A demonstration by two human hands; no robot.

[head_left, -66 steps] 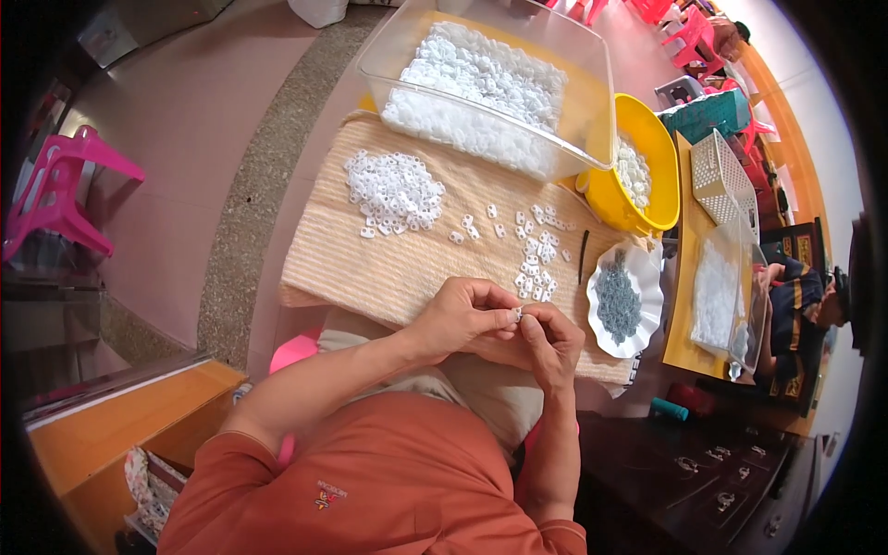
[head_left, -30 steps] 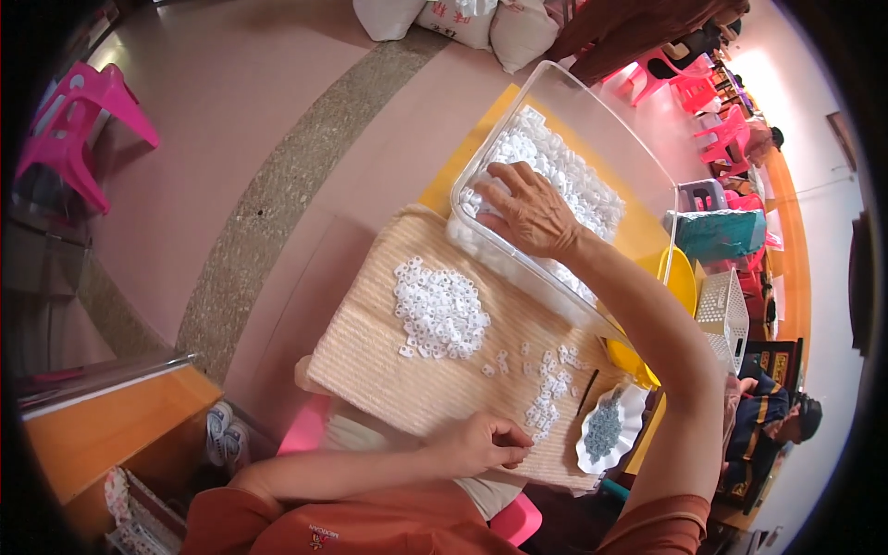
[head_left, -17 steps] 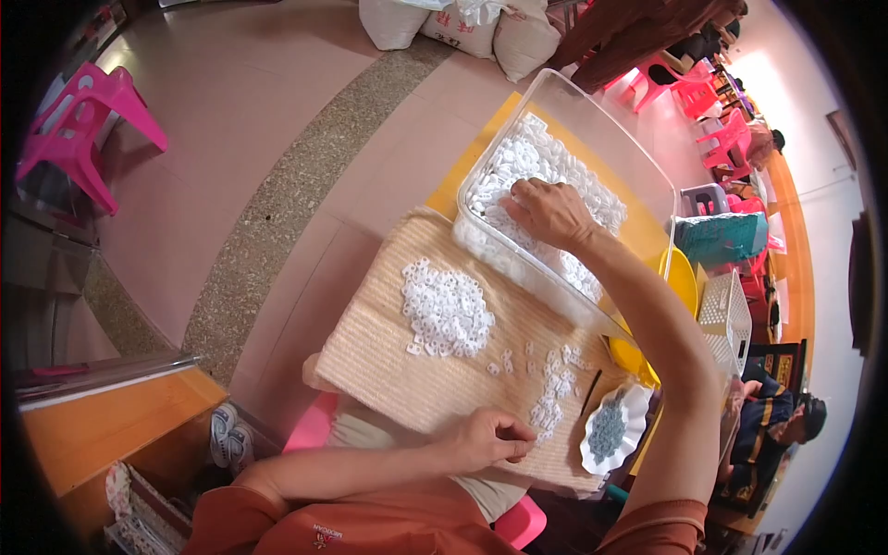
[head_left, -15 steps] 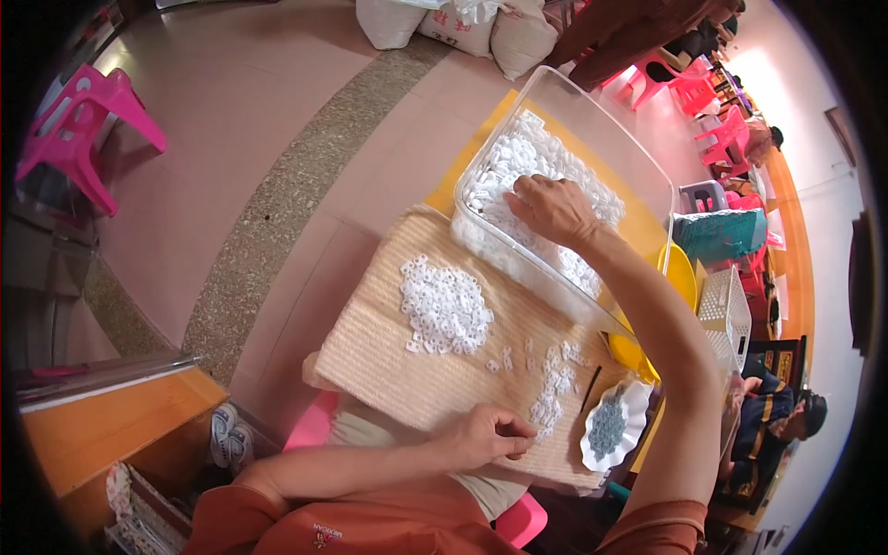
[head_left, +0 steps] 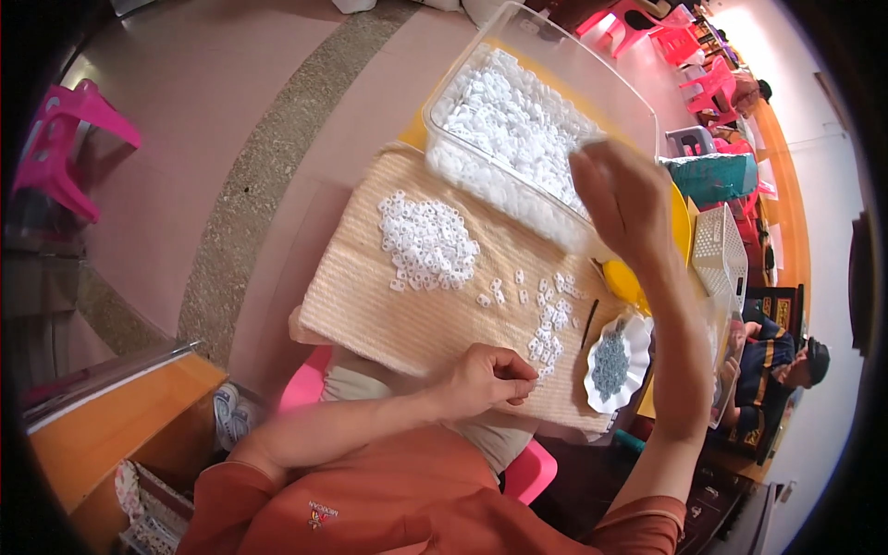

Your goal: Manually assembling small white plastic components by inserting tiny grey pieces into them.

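Observation:
My left hand [head_left: 492,379] rests low over a beige towel [head_left: 370,319], its thumb and fingertips pinched together; whatever they hold is too small to name. Beside those fingertips lie loose small white plastic pieces with holes [head_left: 546,347]. My right hand [head_left: 624,199] hangs above the near right side of a clear plastic bin [head_left: 527,199], smeared by motion, so its grip does not show. Heaped inside the bin are many similar white pieces [head_left: 518,106]. A separate pile of holed white pieces [head_left: 425,242] sits on the towel's left part.
A white fluted dish [head_left: 633,381] of small grey bits [head_left: 610,365] stands at the towel's right, near a thin dark stick [head_left: 590,324]. Beyond are a yellow bowl [head_left: 682,227] and a white perforated basket [head_left: 720,250]. A person [head_left: 786,365] sits at far right.
My right hand has lifted out of the white pieces in the bin and moved right and toward me. My left hand keeps its pinch. The whole scene has shifted upward in view.

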